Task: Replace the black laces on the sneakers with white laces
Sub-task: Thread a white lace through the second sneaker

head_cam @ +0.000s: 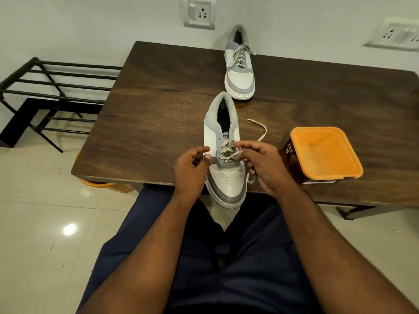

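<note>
A white and grey sneaker lies at the table's near edge, toe toward me and overhanging it. A white lace runs partway up its eyelets. One loose end trails to the right on the table. My left hand grips the shoe's left side, fingers curled by the lower eyelets. My right hand pinches the white lace over the eyelets. A second sneaker, laced in white, stands at the table's far side.
The dark wooden table carries an open orange tub with a brown label at my right. A black metal shoe rack stands on the tiled floor to the left. Wall sockets sit behind.
</note>
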A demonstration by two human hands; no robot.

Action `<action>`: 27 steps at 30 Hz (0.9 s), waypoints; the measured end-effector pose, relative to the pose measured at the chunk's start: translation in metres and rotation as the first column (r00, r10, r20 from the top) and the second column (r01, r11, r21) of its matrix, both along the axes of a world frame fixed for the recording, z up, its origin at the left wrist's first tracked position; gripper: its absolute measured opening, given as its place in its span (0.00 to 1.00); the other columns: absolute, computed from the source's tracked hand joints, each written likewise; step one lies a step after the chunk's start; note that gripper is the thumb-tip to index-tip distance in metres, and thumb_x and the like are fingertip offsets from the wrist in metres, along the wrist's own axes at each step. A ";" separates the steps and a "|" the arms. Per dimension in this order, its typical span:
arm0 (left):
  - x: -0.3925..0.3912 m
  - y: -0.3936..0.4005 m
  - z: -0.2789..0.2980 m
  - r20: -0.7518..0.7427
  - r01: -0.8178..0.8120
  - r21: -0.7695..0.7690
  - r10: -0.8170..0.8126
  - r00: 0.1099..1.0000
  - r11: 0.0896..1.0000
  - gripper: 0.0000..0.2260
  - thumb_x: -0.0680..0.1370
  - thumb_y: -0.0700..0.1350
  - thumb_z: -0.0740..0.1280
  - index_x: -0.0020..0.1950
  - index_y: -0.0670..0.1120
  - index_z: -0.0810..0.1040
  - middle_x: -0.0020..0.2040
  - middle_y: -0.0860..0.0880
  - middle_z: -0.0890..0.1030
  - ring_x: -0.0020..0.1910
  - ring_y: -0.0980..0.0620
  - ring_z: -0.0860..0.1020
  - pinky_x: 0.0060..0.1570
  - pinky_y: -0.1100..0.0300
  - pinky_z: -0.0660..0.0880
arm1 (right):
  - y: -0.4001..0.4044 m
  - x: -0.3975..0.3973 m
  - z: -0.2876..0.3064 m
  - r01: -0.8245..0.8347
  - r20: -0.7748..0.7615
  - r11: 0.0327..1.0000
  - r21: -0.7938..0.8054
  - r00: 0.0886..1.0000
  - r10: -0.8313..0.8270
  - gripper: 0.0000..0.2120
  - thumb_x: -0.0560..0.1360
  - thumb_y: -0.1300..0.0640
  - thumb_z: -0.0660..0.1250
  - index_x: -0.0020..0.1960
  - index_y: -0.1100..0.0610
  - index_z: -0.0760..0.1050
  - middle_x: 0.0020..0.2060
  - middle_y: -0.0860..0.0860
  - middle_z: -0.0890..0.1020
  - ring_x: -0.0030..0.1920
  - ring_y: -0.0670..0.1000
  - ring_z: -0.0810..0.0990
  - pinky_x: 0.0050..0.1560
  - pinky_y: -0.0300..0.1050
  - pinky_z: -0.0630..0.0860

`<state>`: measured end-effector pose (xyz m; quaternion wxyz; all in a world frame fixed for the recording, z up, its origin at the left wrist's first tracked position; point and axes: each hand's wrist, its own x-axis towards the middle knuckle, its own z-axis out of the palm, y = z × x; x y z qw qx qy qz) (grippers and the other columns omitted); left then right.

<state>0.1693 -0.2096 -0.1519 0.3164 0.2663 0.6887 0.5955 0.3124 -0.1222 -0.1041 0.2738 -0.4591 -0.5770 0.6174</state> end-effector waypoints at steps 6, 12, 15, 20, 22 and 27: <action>-0.007 0.028 0.011 -0.044 -0.037 -0.028 0.036 0.998 0.999 0.03 0.76 0.41 0.71 0.48 0.49 0.82 0.42 0.48 0.84 0.42 0.47 0.83 0.46 0.45 0.82 | 0.010 -0.007 0.004 0.000 0.073 0.993 0.117 0.997 -0.008 0.02 0.72 0.66 0.73 0.42 0.62 0.80 0.32 0.54 0.81 0.25 0.39 0.75 0.27 0.30 0.69; -0.008 0.052 0.022 -0.067 -0.036 -0.052 0.033 0.997 0.998 0.07 0.74 0.49 0.75 0.42 0.47 0.82 0.37 0.49 0.84 0.38 0.48 0.83 0.42 0.47 0.82 | 0.017 -0.005 -0.010 0.031 0.161 0.971 0.236 0.984 -0.070 0.09 0.71 0.64 0.74 0.46 0.52 0.79 0.35 0.49 0.84 0.36 0.48 0.82 0.37 0.41 0.79; -0.006 0.053 0.023 -0.079 -0.056 -0.059 0.051 0.996 0.997 0.11 0.72 0.52 0.76 0.40 0.46 0.81 0.34 0.51 0.83 0.34 0.53 0.81 0.38 0.56 0.82 | 0.015 -0.007 -0.010 0.044 0.148 0.949 0.312 0.984 -0.094 0.08 0.73 0.64 0.72 0.47 0.51 0.83 0.38 0.44 0.84 0.39 0.40 0.83 0.41 0.32 0.76; -0.005 0.049 0.024 -0.150 -0.039 -0.082 0.026 0.988 0.996 0.08 0.74 0.49 0.74 0.38 0.46 0.84 0.30 0.53 0.82 0.28 0.60 0.78 0.33 0.61 0.78 | 0.017 -0.023 -0.008 0.054 0.171 0.909 0.413 0.976 -0.136 0.05 0.73 0.62 0.72 0.47 0.55 0.83 0.42 0.48 0.76 0.39 0.40 0.75 0.37 0.25 0.70; -0.005 0.047 0.022 -0.136 -0.038 -0.062 0.029 0.990 0.997 0.07 0.75 0.48 0.73 0.37 0.49 0.84 0.30 0.52 0.82 0.28 0.59 0.78 0.34 0.59 0.78 | 0.019 -0.032 -0.013 0.055 0.183 0.887 0.458 0.971 -0.155 0.06 0.73 0.61 0.73 0.46 0.51 0.83 0.41 0.45 0.71 0.42 0.40 0.73 0.43 0.30 0.72; -0.007 0.042 0.018 -0.112 -0.021 -0.017 0.019 0.993 1.000 0.06 0.76 0.46 0.73 0.40 0.47 0.86 0.33 0.48 0.84 0.34 0.49 0.83 0.37 0.54 0.80 | 0.021 -0.051 -0.026 0.001 0.255 0.817 0.576 0.950 -0.181 0.05 0.72 0.59 0.73 0.48 0.54 0.85 0.40 0.41 0.69 0.49 0.51 0.76 0.51 0.48 0.78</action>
